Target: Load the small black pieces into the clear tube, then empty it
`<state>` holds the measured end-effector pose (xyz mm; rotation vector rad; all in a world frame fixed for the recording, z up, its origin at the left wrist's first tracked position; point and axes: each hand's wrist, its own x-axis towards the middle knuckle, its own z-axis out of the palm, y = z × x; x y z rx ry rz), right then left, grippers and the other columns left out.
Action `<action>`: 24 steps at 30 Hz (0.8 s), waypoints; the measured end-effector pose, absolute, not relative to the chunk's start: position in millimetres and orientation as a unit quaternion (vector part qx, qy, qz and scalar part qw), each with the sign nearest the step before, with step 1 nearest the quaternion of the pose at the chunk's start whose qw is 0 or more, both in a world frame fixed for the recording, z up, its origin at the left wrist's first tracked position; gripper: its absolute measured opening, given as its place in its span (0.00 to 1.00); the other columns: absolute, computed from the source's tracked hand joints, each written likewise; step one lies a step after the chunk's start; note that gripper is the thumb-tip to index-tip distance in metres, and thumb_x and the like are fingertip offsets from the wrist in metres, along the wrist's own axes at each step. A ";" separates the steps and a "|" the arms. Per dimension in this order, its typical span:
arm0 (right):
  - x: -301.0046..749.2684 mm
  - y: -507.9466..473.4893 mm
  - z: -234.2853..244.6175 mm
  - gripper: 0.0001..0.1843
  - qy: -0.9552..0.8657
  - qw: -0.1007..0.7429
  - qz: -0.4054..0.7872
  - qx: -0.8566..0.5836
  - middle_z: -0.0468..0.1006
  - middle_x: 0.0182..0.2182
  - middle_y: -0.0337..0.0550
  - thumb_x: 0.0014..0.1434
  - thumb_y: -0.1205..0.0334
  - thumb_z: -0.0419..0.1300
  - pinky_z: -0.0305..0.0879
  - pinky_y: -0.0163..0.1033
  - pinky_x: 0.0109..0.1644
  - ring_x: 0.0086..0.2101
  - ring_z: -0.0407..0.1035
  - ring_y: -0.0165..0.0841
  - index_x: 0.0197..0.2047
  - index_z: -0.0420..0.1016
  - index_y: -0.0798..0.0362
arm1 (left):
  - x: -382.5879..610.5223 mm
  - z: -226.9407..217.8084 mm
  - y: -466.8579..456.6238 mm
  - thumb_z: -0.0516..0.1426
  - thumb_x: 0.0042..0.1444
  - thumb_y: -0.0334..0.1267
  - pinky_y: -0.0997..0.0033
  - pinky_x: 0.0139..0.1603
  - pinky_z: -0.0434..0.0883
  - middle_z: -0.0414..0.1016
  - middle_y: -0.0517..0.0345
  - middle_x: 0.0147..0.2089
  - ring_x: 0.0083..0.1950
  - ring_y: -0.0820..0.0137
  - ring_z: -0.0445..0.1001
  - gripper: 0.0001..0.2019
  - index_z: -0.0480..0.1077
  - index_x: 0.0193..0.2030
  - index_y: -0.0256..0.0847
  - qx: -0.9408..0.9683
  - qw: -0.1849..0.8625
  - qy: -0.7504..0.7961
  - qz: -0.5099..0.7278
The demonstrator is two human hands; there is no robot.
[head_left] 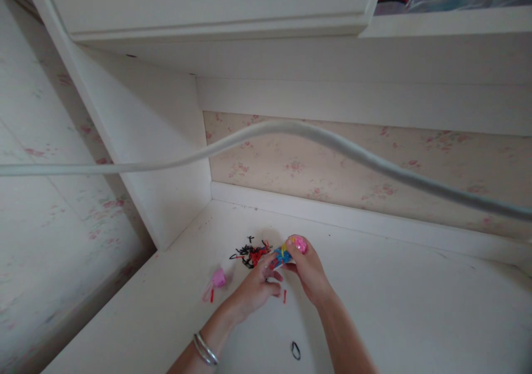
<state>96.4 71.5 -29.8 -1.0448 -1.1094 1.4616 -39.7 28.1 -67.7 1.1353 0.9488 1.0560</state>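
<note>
A small clear container or bag of colourful hair ties (283,255), mostly blue with some yellow and red and a pink end, is in my right hand (305,263). The fingers of that hand are wrapped round its pink end. My left hand (260,286) is at the container's lower left end, its fingers loosely bent and apart; its fingertips are partly hidden there. Just beyond it lies a loose pile of black and red hair ties (251,256). A single red hair tie (285,296) is below my hands, and a black hair tie (295,351) lies nearer to me.
A pink piece (218,277) with a paler pink strip and a red tie lies left on the white desk (394,302). A white cable (286,127) crosses the view above my hands. Overhead is a white cabinet (216,8); a side panel (153,158) stands left.
</note>
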 end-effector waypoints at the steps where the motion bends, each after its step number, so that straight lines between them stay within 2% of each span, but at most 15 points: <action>1: 96.6 72.5 -30.7 0.22 -0.455 0.495 0.600 -0.434 0.74 0.29 0.38 0.48 0.44 0.65 0.70 0.37 0.32 0.30 0.69 0.32 0.39 0.70 0.51 | -40.3 -69.9 28.7 0.54 0.38 0.19 0.72 0.35 0.67 0.60 0.50 0.58 0.45 0.68 0.66 0.40 0.59 0.61 0.50 0.499 0.609 0.413 0.458; 6: 104.0 79.9 -33.0 0.22 -0.433 0.513 0.584 -0.457 0.73 0.29 0.38 0.49 0.43 0.64 0.69 0.36 0.31 0.29 0.68 0.31 0.38 0.70 0.51 | -42.6 -81.1 27.0 0.56 0.39 0.19 0.68 0.43 0.67 0.58 0.53 0.58 0.47 0.68 0.66 0.38 0.61 0.59 0.51 0.537 0.572 0.415 0.460; 9: 109.2 82.3 -33.1 0.22 -0.416 0.527 0.584 -0.456 0.74 0.30 0.38 0.50 0.42 0.63 0.69 0.37 0.33 0.31 0.69 0.31 0.39 0.70 0.50 | -42.2 -82.1 23.8 0.56 0.41 0.20 0.67 0.43 0.67 0.57 0.52 0.59 0.48 0.67 0.65 0.35 0.62 0.57 0.51 0.539 0.573 0.421 0.452; 15: 98.4 73.3 -31.3 0.21 -0.434 0.501 0.624 -0.414 0.76 0.31 0.38 0.50 0.44 0.64 0.71 0.38 0.33 0.32 0.71 0.32 0.40 0.69 0.50 | -43.0 -70.2 25.0 0.56 0.40 0.20 0.66 0.42 0.67 0.55 0.52 0.63 0.49 0.65 0.66 0.45 0.52 0.66 0.55 0.538 0.578 0.418 0.449; 20: 88.8 65.2 -23.8 0.20 -0.453 0.474 0.655 -0.374 0.78 0.32 0.41 0.51 0.47 0.65 0.72 0.43 0.34 0.31 0.73 0.35 0.39 0.67 0.50 | -44.7 -58.9 25.6 0.58 0.39 0.20 0.63 0.57 0.60 0.58 0.59 0.64 0.62 0.59 0.57 0.39 0.64 0.60 0.51 0.545 0.538 0.434 0.474; 24: 88.4 62.8 -18.5 0.20 -0.452 0.480 0.654 -0.371 0.78 0.33 0.39 0.50 0.48 0.66 0.72 0.39 0.32 0.31 0.74 0.34 0.41 0.66 0.49 | -40.4 -55.6 24.2 0.54 0.37 0.18 0.65 0.53 0.63 0.57 0.61 0.66 0.62 0.58 0.57 0.42 0.63 0.61 0.53 0.543 0.549 0.420 0.477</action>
